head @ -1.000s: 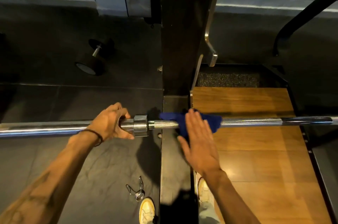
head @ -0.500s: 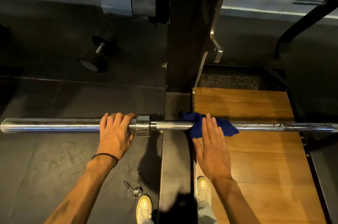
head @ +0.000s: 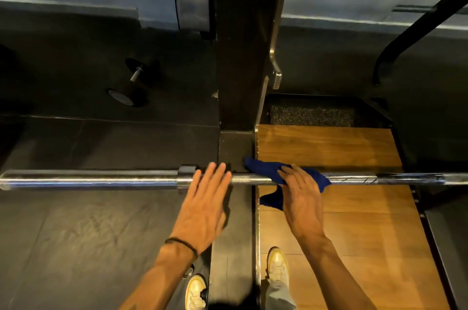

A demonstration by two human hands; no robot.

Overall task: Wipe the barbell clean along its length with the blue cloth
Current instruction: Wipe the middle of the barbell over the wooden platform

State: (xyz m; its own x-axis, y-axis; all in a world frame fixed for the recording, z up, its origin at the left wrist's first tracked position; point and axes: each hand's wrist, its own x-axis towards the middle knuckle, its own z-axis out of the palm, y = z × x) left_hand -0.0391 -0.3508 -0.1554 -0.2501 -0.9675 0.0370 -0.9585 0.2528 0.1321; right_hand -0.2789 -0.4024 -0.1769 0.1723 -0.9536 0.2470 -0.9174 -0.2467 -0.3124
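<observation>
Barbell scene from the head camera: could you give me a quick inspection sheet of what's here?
Surface: dark floor on the left, wooden platform on the right.
Job's things: barbell lying across the view; cloth draped over its shaft.
Clutter: dumbbell on the floor beyond the barbell.
Hands: left hand flat, fingers spread at the collar; right hand pressing the cloth on the bar.
Cables: nothing seen.
Surroundings: black rack post, wall behind, two shoes at the bottom.

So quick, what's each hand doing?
Left hand: open, fingers flat on the long steel barbell.
Right hand: pressing the dark blue cloth onto it.
</observation>
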